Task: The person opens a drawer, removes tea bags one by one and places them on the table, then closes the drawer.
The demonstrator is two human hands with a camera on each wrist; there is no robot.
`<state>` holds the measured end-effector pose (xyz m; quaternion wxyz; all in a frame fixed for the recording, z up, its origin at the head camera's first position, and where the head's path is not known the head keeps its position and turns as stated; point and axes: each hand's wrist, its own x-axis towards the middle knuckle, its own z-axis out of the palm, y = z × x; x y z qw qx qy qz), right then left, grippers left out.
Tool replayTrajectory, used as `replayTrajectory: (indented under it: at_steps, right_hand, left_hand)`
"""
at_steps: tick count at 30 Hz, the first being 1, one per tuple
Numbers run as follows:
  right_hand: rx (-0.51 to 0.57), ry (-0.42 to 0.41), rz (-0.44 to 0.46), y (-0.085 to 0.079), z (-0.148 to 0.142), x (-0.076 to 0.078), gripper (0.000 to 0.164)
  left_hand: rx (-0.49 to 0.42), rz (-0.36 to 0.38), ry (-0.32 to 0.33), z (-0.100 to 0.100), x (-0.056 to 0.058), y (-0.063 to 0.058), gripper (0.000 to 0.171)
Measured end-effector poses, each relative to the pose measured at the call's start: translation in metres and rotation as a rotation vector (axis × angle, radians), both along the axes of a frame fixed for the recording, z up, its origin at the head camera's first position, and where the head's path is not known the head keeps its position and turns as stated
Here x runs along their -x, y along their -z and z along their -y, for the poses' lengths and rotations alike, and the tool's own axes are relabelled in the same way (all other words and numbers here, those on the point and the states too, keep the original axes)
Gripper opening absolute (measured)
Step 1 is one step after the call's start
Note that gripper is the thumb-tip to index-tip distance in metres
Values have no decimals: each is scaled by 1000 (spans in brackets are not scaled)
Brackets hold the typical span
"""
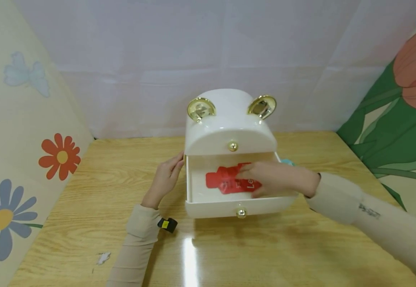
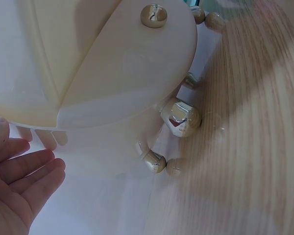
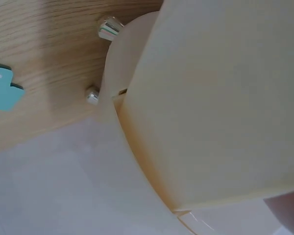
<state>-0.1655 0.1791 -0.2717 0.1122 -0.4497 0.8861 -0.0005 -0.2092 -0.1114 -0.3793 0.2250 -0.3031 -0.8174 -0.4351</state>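
A white storage box (image 1: 225, 125) with gold ears stands on the table, its lower drawer (image 1: 211, 209) pulled out. In the drawer lies a flat red bottle-shaped piece (image 1: 225, 181) with white letters. My right hand (image 1: 274, 177) reaches in over its right part, blurred, thumb and fingers spread apart at its edges. Only a dark sliver of that hand (image 3: 289, 210) shows in the right wrist view. At the box's left side is my left hand (image 1: 166, 175); its fingers (image 2: 34, 171) extend fairly straight along the wall in the left wrist view.
A teal flat piece (image 3: 2, 88) lies on the table beyond the box's right side, mostly hidden from the head view. A white scrap or worn patch (image 1: 103, 258) marks the wooden table (image 1: 85, 223) at front left. Behind the box hangs a pale cloth (image 1: 139, 59).
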Motion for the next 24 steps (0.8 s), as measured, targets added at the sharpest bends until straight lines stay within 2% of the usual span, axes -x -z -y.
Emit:
replayTrajectory:
  at_steps: [7, 13, 24]
  right_hand:
    - [-21, 8, -2, 7, 0, 5, 53]
    - [-39, -8, -60, 13, 1, 9, 55]
    - [30, -33, -146, 21, 3, 12, 40]
  left_hand:
    - [-3, -8, 2, 0, 1, 1, 33]
    - [-8, -16, -2, 0, 0, 1, 33]
    - [11, -12, -13, 0, 0, 0, 33]
